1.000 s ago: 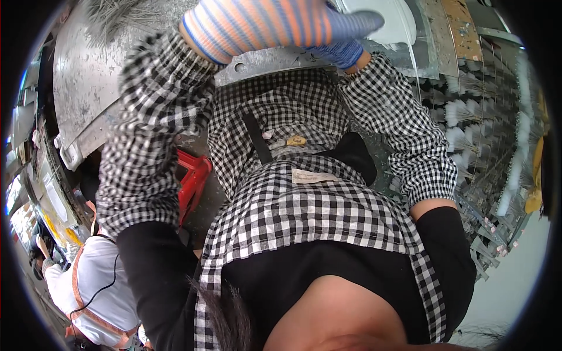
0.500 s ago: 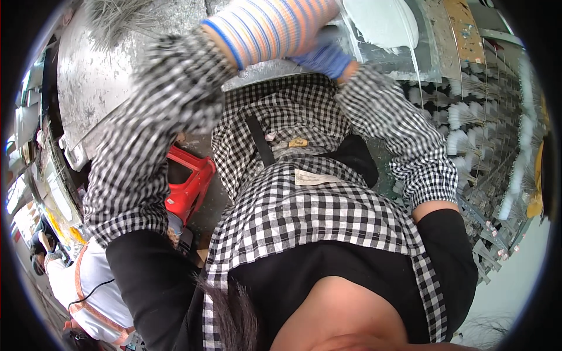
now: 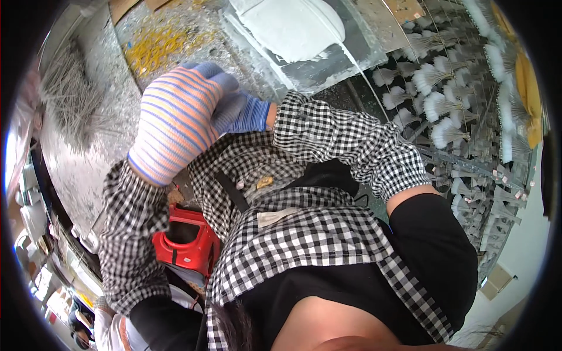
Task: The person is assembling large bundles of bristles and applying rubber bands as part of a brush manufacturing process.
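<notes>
My left hand [image 3: 175, 120], in a glove striped pink, blue and orange, is raised over a metal worktable [image 3: 88, 175] with its fingers curled. My right hand [image 3: 243, 113], in a blue glove, comes in from the right and presses against the left hand's fingertips. Whatever may lie between the two hands is hidden by the gloves. Both forearms wear black-and-white checked sleeves. Below them I see my own checked apron [image 3: 293, 234] and black top.
On the table lie a bundle of thin grey rods [image 3: 73, 99], a heap of small yellow rings [image 3: 155, 50] and a white rounded piece on a clear sheet [image 3: 293, 26]. Racks of white tufts [image 3: 445, 99] stand at right. A red stool [image 3: 187, 243] is below; another person [image 3: 108, 330] is at lower left.
Both hands have dropped from the top edge toward the middle of the picture and stay together. The view has tilted, so more of the tabletop shows.
</notes>
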`<state>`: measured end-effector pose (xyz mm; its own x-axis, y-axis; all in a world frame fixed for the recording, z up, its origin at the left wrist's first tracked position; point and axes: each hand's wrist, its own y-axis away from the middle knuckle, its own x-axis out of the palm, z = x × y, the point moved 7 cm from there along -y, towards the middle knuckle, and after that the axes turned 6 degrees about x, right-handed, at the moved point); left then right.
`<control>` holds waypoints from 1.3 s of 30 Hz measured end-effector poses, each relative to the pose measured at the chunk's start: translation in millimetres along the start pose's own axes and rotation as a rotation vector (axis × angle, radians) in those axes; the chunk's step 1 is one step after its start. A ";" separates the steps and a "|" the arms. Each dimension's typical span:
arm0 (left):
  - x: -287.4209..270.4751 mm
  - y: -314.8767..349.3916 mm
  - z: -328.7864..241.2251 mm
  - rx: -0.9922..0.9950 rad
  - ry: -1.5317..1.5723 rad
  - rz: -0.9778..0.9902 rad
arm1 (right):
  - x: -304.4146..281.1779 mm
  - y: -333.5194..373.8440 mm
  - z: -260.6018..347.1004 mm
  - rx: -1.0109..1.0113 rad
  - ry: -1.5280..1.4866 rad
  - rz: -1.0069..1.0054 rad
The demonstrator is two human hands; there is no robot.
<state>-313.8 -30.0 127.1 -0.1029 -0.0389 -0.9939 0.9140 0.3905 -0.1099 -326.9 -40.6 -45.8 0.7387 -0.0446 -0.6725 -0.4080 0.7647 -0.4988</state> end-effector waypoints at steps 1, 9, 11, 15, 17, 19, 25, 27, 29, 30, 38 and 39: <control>-7.3 -5.9 -4.9 0.055 0.078 -0.052 | -11.4 -2.8 -1.3 0.062 -0.186 -0.002; -21.8 -143.3 -19.4 0.287 0.087 0.007 | -152.9 12.2 -46.2 -0.083 0.532 -0.042; 49.6 -176.5 -3.0 0.470 0.147 -0.529 | -161.8 7.4 -68.3 0.225 0.062 0.039; -19.1 -185.9 -26.9 0.292 0.002 0.077 | -169.3 38.1 -120.2 0.457 -0.026 -0.007; -4.0 -199.7 -26.1 0.269 -0.028 0.092 | -165.0 39.1 -137.9 0.283 0.292 -0.086; -5.3 -198.4 -26.0 0.198 -0.019 0.147 | -158.3 42.9 -137.6 0.105 0.603 -0.166; -11.2 -174.9 -19.1 0.314 -0.006 -0.067 | -152.1 22.9 -125.8 0.105 0.395 -0.162; 2.6 -187.8 -25.4 0.323 -0.009 -0.015 | -159.0 39.2 -133.3 0.165 0.428 -0.133; 15.6 -203.6 -32.6 0.342 -0.007 0.031 | -167.7 55.9 -149.9 0.251 0.475 -0.081; 4.4 -195.5 -25.5 0.298 -0.021 0.117 | -162.2 41.8 -144.1 0.239 0.449 -0.070; 2.5 -191.9 -19.6 0.233 -0.044 0.103 | -159.6 42.4 -157.2 0.386 0.479 0.101; 1.6 -191.4 -20.9 0.262 -0.067 0.106 | -160.7 44.1 -157.6 0.406 0.485 0.122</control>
<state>-497.1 -85.5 146.6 0.0169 -0.0742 -0.9971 0.9893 0.1455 0.0060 -548.1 -101.0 -45.9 0.3347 -0.1549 -0.9295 -0.1683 0.9607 -0.2207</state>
